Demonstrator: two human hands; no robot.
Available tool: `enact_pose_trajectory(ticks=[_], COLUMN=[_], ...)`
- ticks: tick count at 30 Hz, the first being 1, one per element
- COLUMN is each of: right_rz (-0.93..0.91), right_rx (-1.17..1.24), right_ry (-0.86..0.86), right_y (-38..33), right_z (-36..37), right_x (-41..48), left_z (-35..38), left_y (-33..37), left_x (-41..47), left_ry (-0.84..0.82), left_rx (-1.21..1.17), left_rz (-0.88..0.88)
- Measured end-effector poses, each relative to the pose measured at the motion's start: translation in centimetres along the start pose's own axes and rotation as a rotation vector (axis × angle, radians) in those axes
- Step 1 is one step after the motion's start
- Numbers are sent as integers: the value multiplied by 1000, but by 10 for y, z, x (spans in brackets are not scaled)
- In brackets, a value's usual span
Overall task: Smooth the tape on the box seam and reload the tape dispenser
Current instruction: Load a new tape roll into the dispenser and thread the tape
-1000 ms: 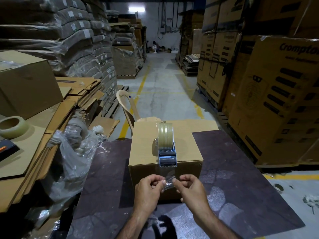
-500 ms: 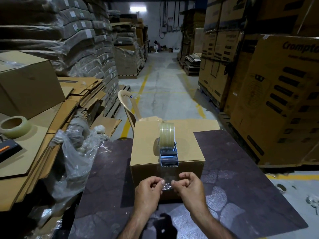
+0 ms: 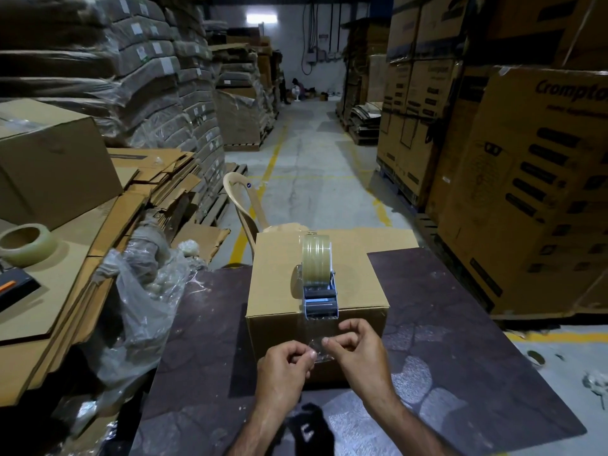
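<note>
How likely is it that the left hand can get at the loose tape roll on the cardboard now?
Probably not at once: the left hand pinches the tape end with the right hand. The loose roll lies uncovered but far left, beyond the crumpled plastic.

— What sort of place are we in?
— We are in a warehouse. At the right of the frame we see printed cartons stacked high; at the upper left, wrapped bundles piled nearly to the roof.
— And between them?
— A concrete aisle marked with yellow lines runs up the middle. Pallets sit under the loads, and flattened cardboard lies at the left.
</note>
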State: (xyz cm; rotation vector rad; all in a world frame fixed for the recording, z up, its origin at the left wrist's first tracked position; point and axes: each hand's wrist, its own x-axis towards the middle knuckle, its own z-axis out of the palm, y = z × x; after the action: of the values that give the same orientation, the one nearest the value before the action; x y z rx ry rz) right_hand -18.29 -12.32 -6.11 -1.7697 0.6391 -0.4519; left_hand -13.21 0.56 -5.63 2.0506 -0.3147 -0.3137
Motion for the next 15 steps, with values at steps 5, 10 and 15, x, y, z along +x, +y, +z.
enact_pose_trajectory(ticks=[5,10,15], right_rz=[-12,-10,1], right_rx=[7,5,13], right_ry=[53,29,7], right_y=[2,4,4], right_z=[3,9,9], right_x=[1,4,5], left_z=[1,0,-1], left_y=[0,0,1], left_x=[0,-1,-1], left_ry=[6,1,6], left_rx=[-14,-21,-15], left_rz=[-5,-14,-16])
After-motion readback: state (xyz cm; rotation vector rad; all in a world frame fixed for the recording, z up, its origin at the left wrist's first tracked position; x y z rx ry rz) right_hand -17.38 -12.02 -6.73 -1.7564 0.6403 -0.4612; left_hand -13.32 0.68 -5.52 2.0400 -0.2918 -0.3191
